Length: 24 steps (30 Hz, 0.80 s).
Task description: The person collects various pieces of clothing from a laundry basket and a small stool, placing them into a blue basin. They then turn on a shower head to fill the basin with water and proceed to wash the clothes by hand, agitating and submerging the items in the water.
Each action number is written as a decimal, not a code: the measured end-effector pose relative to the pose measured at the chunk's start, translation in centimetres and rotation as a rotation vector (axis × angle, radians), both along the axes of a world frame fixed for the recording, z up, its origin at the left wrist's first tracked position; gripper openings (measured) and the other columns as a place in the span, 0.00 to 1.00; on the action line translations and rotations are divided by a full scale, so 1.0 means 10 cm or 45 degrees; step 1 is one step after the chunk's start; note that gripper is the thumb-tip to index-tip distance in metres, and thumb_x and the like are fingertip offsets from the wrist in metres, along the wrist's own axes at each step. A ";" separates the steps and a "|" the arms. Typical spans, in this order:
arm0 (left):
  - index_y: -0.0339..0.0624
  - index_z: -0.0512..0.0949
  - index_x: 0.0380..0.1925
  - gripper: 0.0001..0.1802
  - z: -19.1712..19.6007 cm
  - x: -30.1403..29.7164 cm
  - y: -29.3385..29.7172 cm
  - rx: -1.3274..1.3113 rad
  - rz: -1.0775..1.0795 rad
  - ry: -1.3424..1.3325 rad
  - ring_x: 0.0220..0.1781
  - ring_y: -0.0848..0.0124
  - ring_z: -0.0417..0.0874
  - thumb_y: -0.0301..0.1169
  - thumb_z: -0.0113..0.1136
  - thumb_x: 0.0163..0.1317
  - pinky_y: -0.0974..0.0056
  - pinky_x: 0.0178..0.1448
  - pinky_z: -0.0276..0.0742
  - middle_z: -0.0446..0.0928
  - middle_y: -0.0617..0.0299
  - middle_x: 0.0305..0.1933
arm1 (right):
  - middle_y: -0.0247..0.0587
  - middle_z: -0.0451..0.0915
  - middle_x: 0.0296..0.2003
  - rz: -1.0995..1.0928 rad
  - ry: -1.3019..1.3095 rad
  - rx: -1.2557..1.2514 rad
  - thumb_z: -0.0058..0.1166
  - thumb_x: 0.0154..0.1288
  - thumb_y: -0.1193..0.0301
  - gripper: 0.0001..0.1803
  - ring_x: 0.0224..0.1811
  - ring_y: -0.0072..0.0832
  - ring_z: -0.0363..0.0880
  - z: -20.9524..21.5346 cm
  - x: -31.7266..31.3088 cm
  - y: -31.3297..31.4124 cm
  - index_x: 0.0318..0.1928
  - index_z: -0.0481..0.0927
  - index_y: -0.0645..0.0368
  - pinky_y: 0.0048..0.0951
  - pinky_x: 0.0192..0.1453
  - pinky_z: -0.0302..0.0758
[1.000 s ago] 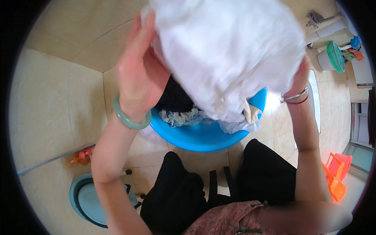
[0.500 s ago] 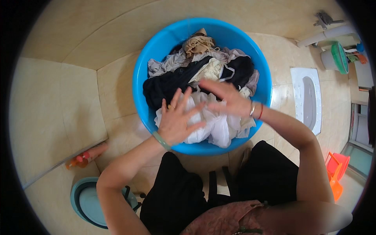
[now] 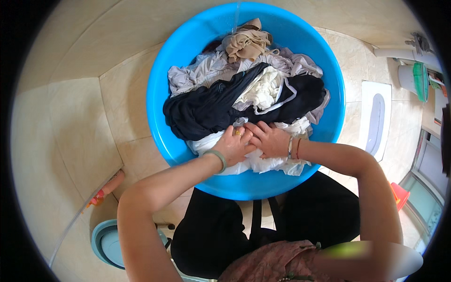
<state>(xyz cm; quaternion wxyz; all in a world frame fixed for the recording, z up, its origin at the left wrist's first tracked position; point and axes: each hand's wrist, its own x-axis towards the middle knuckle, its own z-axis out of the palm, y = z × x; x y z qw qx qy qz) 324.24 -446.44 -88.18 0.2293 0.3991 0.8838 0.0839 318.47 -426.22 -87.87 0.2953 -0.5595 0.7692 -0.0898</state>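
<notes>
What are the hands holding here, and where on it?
Both hands, left hand and right hand, press on the white cloth at its near part; a closed hold cannot be told.

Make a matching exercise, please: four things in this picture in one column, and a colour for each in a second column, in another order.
Things:
1. basin
2. long garment across the pile
3. bangle on the left wrist
4. cloth under both hands

Colours:
A. white
B. pale green
C. blue
D. black

Pairs: 1-C, 2-D, 3-B, 4-A
</notes>
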 end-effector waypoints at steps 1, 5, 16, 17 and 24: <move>0.63 0.78 0.46 0.19 0.00 -0.06 -0.01 0.020 -0.013 0.077 0.61 0.54 0.68 0.53 0.63 0.57 0.50 0.58 0.66 0.68 0.53 0.56 | 0.52 0.58 0.67 -0.010 -0.027 -0.017 0.72 0.43 0.51 0.46 0.61 0.50 0.66 -0.06 -0.04 0.00 0.61 0.67 0.56 0.50 0.54 0.78; 0.60 0.77 0.42 0.17 -0.09 -0.23 -0.02 0.105 -0.006 -0.009 0.58 0.53 0.72 0.51 0.65 0.56 0.52 0.52 0.72 0.69 0.53 0.53 | 0.51 0.61 0.65 -0.033 0.019 -0.183 0.72 0.43 0.54 0.48 0.59 0.49 0.69 -0.23 -0.10 0.05 0.63 0.64 0.60 0.43 0.50 0.82; 0.55 0.77 0.42 0.19 0.12 -0.20 -0.07 0.115 0.085 0.015 0.56 0.53 0.74 0.49 0.66 0.54 0.52 0.55 0.72 0.69 0.53 0.51 | 0.50 0.63 0.62 -0.174 -0.119 -0.205 0.65 0.52 0.56 0.37 0.62 0.46 0.70 0.08 -0.19 -0.03 0.58 0.68 0.59 0.39 0.53 0.81; 0.55 0.78 0.43 0.19 0.23 -0.19 -0.06 0.113 0.107 -0.019 0.56 0.53 0.74 0.48 0.66 0.55 0.52 0.55 0.71 0.69 0.53 0.51 | 0.47 0.67 0.58 -0.205 -0.154 -0.270 0.63 0.55 0.56 0.30 0.60 0.44 0.71 0.16 -0.19 -0.01 0.55 0.72 0.58 0.39 0.55 0.79; 0.55 0.79 0.49 0.20 0.74 -0.76 -0.27 0.364 0.493 0.449 0.64 0.57 0.68 0.49 0.61 0.60 0.49 0.60 0.63 0.70 0.57 0.62 | 0.42 0.72 0.62 -0.467 0.315 -0.598 0.59 0.62 0.61 0.22 0.63 0.42 0.71 0.72 -0.89 -0.07 0.57 0.78 0.46 0.46 0.64 0.66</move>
